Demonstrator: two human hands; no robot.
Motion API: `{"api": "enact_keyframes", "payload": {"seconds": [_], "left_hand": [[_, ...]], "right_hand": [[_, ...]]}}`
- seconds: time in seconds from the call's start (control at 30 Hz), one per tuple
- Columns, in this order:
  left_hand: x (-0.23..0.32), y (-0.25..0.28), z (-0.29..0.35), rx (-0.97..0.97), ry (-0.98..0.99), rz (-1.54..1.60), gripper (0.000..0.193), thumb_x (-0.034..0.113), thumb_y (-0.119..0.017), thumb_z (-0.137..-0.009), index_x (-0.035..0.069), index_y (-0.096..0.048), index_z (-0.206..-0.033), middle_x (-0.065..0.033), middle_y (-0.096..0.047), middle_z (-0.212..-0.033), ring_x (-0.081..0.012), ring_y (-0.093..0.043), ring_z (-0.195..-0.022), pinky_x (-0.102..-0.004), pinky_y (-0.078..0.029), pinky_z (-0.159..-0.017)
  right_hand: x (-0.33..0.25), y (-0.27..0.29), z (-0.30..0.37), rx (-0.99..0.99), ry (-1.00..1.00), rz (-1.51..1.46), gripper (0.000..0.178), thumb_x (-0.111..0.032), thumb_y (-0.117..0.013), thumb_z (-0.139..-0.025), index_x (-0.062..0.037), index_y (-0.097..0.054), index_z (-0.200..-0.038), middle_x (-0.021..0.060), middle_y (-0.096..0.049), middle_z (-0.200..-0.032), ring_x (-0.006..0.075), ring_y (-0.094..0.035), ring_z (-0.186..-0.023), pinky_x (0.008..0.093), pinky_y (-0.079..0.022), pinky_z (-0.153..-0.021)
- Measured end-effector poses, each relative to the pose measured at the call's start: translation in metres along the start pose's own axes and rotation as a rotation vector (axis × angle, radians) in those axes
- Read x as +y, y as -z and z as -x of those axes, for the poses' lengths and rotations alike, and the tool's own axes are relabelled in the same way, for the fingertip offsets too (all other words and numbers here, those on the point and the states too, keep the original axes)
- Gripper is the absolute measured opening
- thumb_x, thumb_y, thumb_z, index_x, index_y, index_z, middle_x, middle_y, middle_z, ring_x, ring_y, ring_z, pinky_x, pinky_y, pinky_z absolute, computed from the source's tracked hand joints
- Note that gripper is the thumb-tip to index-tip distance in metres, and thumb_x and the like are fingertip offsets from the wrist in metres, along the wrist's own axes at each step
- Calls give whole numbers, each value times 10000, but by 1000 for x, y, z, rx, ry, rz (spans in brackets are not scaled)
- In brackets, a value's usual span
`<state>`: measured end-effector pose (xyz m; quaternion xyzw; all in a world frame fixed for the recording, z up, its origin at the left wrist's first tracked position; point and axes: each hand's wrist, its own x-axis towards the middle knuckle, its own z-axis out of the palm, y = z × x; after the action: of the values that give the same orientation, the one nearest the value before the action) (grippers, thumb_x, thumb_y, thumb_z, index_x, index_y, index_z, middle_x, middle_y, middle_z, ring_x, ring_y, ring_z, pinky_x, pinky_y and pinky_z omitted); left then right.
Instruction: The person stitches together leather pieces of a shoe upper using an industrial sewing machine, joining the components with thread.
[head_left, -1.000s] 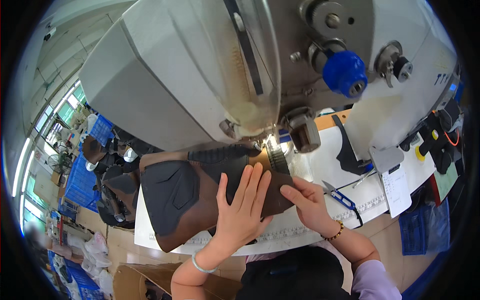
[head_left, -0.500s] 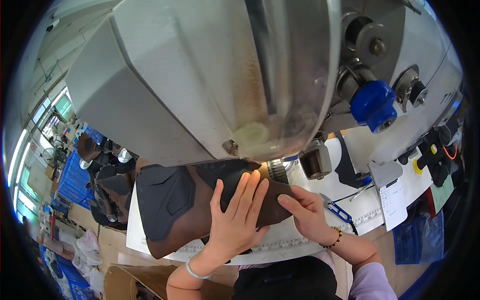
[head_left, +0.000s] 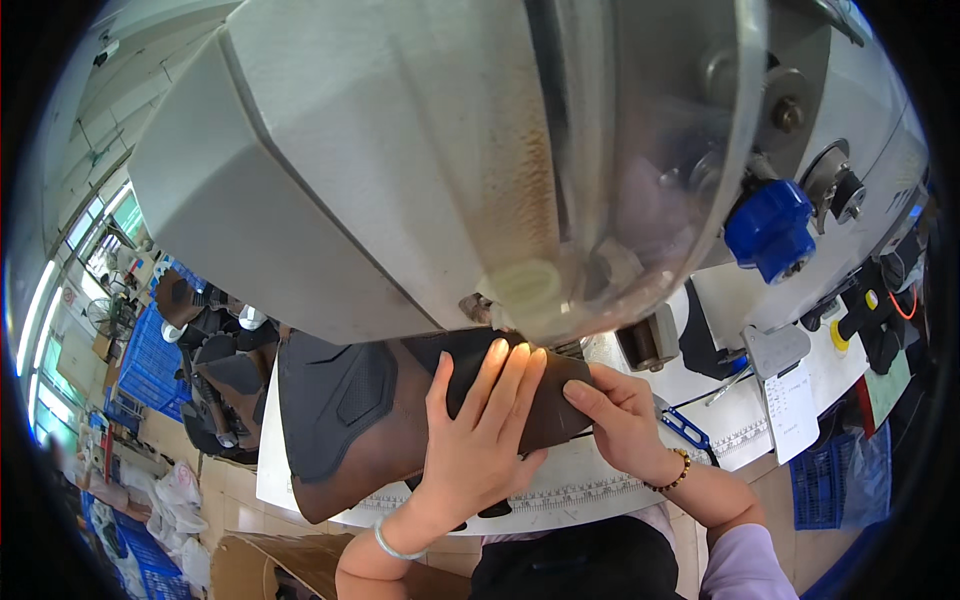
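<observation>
A brown leather panel (head_left: 425, 437) with black overlays, one of them raised and textured, lies on the white table under a grey sewing machine head (head_left: 330, 150). My left hand (head_left: 484, 430) rests flat on the panel with its fingers stretched out, the tips lit by the machine's lamp. At the panel's right end, my right hand (head_left: 625, 420) pinches its edge between thumb and fingers. The machine head and its clear guard hide the stitching spot beyond my left fingertips.
A blue-handled cutter (head_left: 685, 428) lies right of my right hand, near the ruler tape (head_left: 570, 492) on the table (head_left: 745, 440). A blue knob (head_left: 770, 230) juts from the machine. More leather pieces (head_left: 225, 370) are piled at left; a cardboard box (head_left: 245, 560) stands below.
The view has shifted slightly, so the machine's guard and knob show farther right. Both hands and the panel appear slightly farther right, with the same hold.
</observation>
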<state>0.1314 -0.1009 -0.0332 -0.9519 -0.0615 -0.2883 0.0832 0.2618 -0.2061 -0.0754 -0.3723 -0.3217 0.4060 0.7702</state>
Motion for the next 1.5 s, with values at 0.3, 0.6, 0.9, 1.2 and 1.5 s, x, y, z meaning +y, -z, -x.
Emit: {"api": "enact_keyframes", "payload": {"seconds": [0.3, 0.6, 0.9, 1.2, 1.5], "left_hand": [[-2, -2, 8, -4, 33, 79, 695, 240, -766, -558, 82, -532, -1193, -135, -442, -1264, -298, -418, -1236, -568, -188, -1063], [-13, -1, 6, -17, 4, 124, 696, 258, -771, -575, 144, -541, -1222, -114, -455, -1260, -290, -399, -1262, -573, -184, -1067], [-21, 7, 2, -39, -50, 168, 680, 292, -769, -629, 58, -528, -1221, -130, -478, -1227, -307, -446, -1194, -547, -196, -1074], [5, 4, -5, 63, 43, 169, 501, 234, -668, -759, 54, -542, -1210, -167, -499, -1200, -313, -502, -1120, -474, -309, -1034], [12, -11, 2, 123, -15, 67, 453, 139, -668, -770, 60, -560, -1203, -72, -527, -1229, -251, -481, -1176, -471, -323, -1037]], "right_hand": [[1, -1, -8, -6, 54, 43, 210, -135, -530, -934, 32, -582, -1049, 35, -633, -918, 45, -557, -828, 192, -471, -734], [4, -8, -8, 34, 74, 42, 243, -127, -537, -929, 32, -565, -1111, 30, -624, -931, 34, -544, -809, 189, -464, -714], [16, 4, -1, 50, 7, 132, 260, -103, -551, -911, 23, -545, -1139, 22, -612, -961, 42, -535, -858, 171, -423, -744], [20, 17, 0, -186, 62, 250, 373, -54, -530, -899, -5, -442, -1259, 74, -584, -1108, 130, -545, -1029, 274, -438, -875], [26, 16, 4, -160, 189, 380, 257, -49, -563, -875, 6, -534, -1125, 44, -596, -911, 84, -545, -852, 240, -451, -732]]}}
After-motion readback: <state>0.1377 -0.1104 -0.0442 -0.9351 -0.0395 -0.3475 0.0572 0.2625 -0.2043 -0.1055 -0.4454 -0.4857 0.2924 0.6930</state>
